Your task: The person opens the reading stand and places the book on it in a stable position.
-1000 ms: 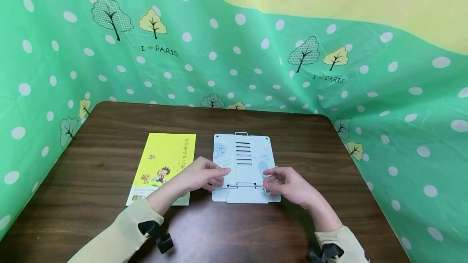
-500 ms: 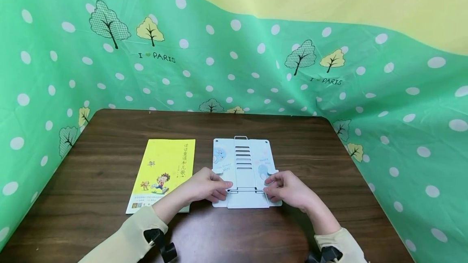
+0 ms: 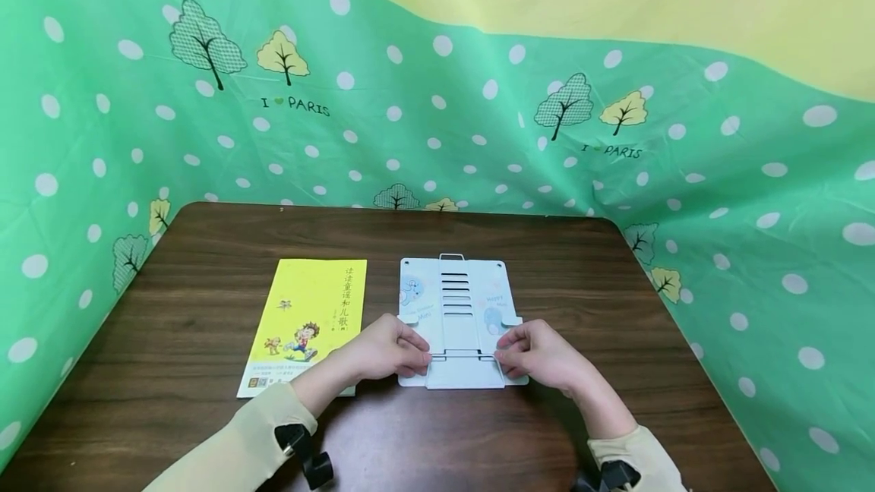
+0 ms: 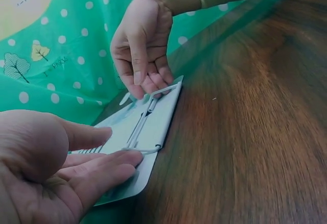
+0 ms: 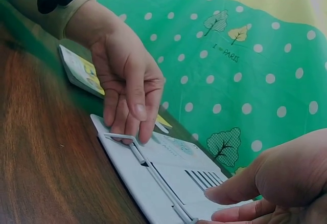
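Observation:
A pale blue book stand with cartoon prints and a column of slots lies flat on the table. Both hands are at its near part, one per side, at the ends of a thin wire bracket. My left hand rests its fingertips on the bracket's left end; in the left wrist view its thumb stands apart from the fingers. Over the right end, my right hand touches the wire with nearly straight fingers. Small side clips stick out beside the hands. To the left lies a yellow children's book, partly covered by the left forearm.
The dark wooden table ends at a green dotted curtain behind and on both sides. A black wrist camera is strapped to the left sleeve; another is on the right one.
My left hand has shifted slightly toward the stand's near edge, uncovering the left side clip. My right hand has hardly moved. The head view has tilted up a little.

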`<state>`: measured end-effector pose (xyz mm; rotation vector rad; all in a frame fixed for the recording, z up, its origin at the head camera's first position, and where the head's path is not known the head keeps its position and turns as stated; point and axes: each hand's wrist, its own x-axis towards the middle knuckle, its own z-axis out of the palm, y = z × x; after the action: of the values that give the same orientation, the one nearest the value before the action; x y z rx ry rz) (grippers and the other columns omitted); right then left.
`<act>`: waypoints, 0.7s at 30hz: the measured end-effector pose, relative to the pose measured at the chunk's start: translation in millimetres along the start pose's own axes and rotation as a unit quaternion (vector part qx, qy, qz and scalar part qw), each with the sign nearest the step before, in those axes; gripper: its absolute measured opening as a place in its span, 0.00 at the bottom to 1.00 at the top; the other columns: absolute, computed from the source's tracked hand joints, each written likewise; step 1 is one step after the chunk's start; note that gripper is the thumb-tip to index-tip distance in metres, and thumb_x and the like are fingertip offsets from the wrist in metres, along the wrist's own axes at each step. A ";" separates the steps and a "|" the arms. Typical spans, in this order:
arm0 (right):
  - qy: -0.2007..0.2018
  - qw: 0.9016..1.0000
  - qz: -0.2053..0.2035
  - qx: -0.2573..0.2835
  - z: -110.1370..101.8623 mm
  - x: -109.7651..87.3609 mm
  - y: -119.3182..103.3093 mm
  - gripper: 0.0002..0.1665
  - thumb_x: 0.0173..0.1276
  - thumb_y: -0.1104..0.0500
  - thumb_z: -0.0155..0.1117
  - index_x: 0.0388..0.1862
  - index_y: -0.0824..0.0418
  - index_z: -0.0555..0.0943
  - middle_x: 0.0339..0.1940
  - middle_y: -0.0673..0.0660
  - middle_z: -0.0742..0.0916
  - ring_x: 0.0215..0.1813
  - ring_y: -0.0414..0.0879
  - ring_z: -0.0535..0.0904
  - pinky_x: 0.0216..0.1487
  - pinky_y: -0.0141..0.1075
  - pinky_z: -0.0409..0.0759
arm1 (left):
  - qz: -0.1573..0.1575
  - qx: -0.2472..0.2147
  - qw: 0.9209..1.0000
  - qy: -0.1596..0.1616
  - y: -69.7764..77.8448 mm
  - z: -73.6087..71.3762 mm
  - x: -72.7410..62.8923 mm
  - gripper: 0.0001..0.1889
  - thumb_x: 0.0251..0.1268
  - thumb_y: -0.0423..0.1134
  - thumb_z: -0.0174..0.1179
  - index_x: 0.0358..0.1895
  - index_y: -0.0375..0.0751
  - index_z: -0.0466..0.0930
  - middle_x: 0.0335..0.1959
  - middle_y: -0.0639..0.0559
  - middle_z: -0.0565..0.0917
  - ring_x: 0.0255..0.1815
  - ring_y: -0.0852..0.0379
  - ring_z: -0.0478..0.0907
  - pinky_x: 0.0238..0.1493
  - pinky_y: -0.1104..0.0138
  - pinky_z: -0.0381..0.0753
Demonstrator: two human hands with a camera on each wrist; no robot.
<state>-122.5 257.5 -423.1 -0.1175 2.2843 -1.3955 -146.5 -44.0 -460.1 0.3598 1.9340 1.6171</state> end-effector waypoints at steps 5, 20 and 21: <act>0.012 1.000 -0.003 -0.005 3.0 2.4 3.6 0.12 0.72 0.67 0.71 0.46 0.77 0.83 0.31 0.62 0.87 0.34 0.54 0.87 0.39 0.48 0.90 | 0.012 0.035 0.999 0.014 -5.4 -0.9 1.5 0.11 0.64 0.28 0.73 0.47 0.26 0.88 0.33 0.45 0.91 0.36 0.55 0.90 0.41 0.64 0.89; 0.014 1.000 -0.007 0.016 1.9 -2.0 10.2 0.15 0.71 0.67 0.73 0.50 0.77 0.84 0.36 0.61 0.87 0.39 0.50 0.83 0.40 0.38 0.87 | 0.025 0.061 0.997 0.030 -13.7 3.4 3.9 0.10 0.61 0.29 0.76 0.45 0.34 0.91 0.34 0.50 0.92 0.39 0.59 0.89 0.42 0.69 0.85; 0.015 1.000 -0.007 0.018 1.7 -2.3 10.9 0.15 0.71 0.67 0.73 0.50 0.77 0.84 0.36 0.61 0.87 0.39 0.50 0.83 0.40 0.37 0.86 | 0.024 0.061 0.997 0.031 -13.9 3.9 3.8 0.10 0.61 0.29 0.76 0.45 0.34 0.91 0.34 0.50 0.92 0.39 0.59 0.89 0.43 0.69 0.85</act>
<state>-118.0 262.0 -432.3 -0.1031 2.2855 -1.4539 -145.0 -41.9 -474.9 0.4124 2.0908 1.5603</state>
